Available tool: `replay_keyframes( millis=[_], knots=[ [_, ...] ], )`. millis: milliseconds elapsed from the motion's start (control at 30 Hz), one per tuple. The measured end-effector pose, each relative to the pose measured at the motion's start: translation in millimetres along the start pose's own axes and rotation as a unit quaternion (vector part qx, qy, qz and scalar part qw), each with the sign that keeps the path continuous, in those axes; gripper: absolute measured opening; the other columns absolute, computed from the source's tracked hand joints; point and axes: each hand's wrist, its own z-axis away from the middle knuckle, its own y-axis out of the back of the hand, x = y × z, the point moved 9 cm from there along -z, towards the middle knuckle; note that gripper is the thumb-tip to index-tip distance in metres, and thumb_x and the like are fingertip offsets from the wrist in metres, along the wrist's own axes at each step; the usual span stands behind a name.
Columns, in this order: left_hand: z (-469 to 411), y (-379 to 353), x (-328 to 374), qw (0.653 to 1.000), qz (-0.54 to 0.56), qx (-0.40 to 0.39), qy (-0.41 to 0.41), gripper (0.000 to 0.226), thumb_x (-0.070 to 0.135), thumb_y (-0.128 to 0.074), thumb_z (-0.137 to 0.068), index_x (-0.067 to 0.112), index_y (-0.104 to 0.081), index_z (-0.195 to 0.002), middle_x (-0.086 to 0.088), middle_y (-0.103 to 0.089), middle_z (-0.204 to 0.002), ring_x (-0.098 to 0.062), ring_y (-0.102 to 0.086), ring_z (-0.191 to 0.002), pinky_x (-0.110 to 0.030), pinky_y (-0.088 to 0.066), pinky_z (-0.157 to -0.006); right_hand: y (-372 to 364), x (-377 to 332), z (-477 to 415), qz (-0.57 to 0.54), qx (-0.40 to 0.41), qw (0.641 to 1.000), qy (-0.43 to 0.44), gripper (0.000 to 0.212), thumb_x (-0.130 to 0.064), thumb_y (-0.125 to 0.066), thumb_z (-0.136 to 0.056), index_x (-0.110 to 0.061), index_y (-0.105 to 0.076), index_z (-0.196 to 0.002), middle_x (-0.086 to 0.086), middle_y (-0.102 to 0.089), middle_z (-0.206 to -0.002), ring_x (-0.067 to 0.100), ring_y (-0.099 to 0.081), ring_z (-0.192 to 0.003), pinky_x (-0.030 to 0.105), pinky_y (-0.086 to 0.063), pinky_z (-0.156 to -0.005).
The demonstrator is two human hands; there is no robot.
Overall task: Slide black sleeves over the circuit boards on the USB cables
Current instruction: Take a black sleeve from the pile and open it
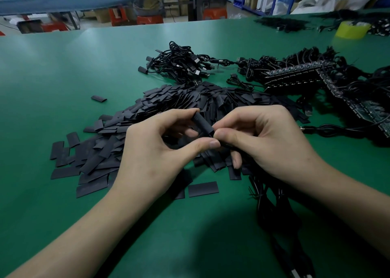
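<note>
The left hand (160, 151) and the right hand (263, 142) meet above the green table (63, 77), both pinching one black sleeve (203, 126); the left has its forefinger at the sleeve's far end and its thumb by the near end; the right nips the near end between thumb and forefinger, its other fingers curled. A black cable (272, 203) runs from under the right palm toward the person (whether a board sits inside the sleeve cannot be told). Directly beneath and beyond the grip lies the heap of loose flat sleeves (168, 106); farther beyond is a bundle of USB cables (183, 64); right of the grip are panels of circuit boards (295, 76) with cables attached; far off to the right stands a yellow tape roll (352, 30).
</note>
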Motion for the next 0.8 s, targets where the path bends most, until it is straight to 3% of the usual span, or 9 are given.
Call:
replay_keyframes(
  millis=[100, 200, 333, 500, 800],
  knots=[
    [0, -3, -7, 0.999, 0.030, -0.011, 0.031, 0.058, 0.055, -0.091, -0.062, 0.032, -0.076, -0.113, 0.008, -0.077, -0.087, -0.008, -0.074, -0.083, -0.032, -0.059, -0.085, -1, -1, -1, -0.001, -0.025, 1.000, -0.005, 0.007, -0.011, -0.072, -0.092, -0.017, -0.077, -0.090, -0.002, -0.071, -0.061, 0.019, -0.069, -0.050, 0.024, -0.054, -0.056],
    [0, -8, -10, 0.996, 0.072, -0.024, 0.043, 0.051, 0.043, -0.092, -0.068, 0.028, -0.075, -0.114, 0.004, -0.078, -0.091, -0.011, -0.074, -0.085, -0.028, -0.058, -0.084, -1, -6, -1, 0.024, -0.039, 0.999, 0.005, 0.012, -0.009, -0.069, -0.095, -0.019, -0.076, -0.095, -0.001, -0.073, -0.066, 0.016, -0.072, -0.056, 0.019, -0.054, -0.062],
    [0, -14, -11, 0.993, 0.091, -0.054, 0.051, 0.045, 0.038, -0.088, -0.074, 0.031, -0.074, -0.116, 0.007, -0.076, -0.091, -0.006, -0.070, -0.084, -0.019, -0.052, -0.079, 4, -17, 2, 0.097, -0.008, 0.994, 0.041, 0.013, -0.011, -0.074, -0.092, -0.024, -0.076, -0.093, -0.004, -0.075, -0.075, 0.012, -0.072, -0.056, 0.033, -0.060, -0.057],
    [2, -20, -12, 0.989, 0.113, -0.082, 0.058, 0.047, 0.034, -0.083, -0.077, 0.027, -0.073, -0.122, 0.002, -0.075, -0.095, -0.012, -0.069, -0.090, -0.029, -0.053, -0.087, 9, -27, 3, 0.161, 0.020, 0.983, 0.085, 0.008, -0.015, -0.079, -0.088, -0.022, -0.079, -0.092, -0.005, -0.073, -0.072, 0.015, -0.070, -0.061, 0.039, -0.057, -0.059],
    [2, -21, -10, 0.985, 0.136, -0.095, 0.052, 0.045, 0.027, -0.083, -0.076, 0.021, -0.073, -0.120, -0.002, -0.075, -0.096, -0.011, -0.068, -0.086, -0.026, -0.053, -0.084, 4, -34, 6, 0.184, 0.013, 0.976, 0.119, 0.015, -0.011, -0.078, -0.085, -0.026, -0.075, -0.085, -0.005, -0.068, -0.068, 0.016, -0.064, -0.059, 0.031, -0.053, -0.056]
  ],
)
